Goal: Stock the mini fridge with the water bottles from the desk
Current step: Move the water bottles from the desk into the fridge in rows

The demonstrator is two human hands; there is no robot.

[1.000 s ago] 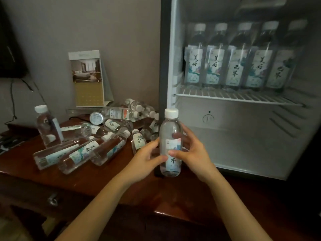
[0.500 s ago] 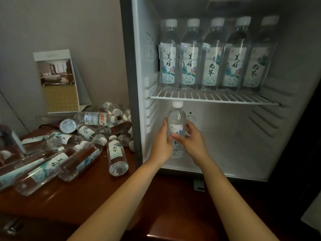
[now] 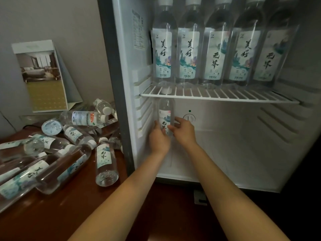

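Wooden desk (image 3: 78, 214) surface lies nearest. Both bare forearms extend over it into the open mini fridge (image 3: 243, 153). The left hand (image 3: 159, 138) is raised with its fingers curled round the left side of the water bottle (image 3: 165, 115). The right hand (image 3: 184, 131) grips the opposite side, fingers wrapped across the label. The bottle stands upright between both hands in the lower compartment, at far left, with its cap close under the wire shelf (image 3: 225, 96). Whether its base touches the floor is hidden. Five bottles (image 3: 215, 54) stand in a row on that shelf. Loose bottles (image 3: 106, 164) lie piled on the desk, left of the fridge.
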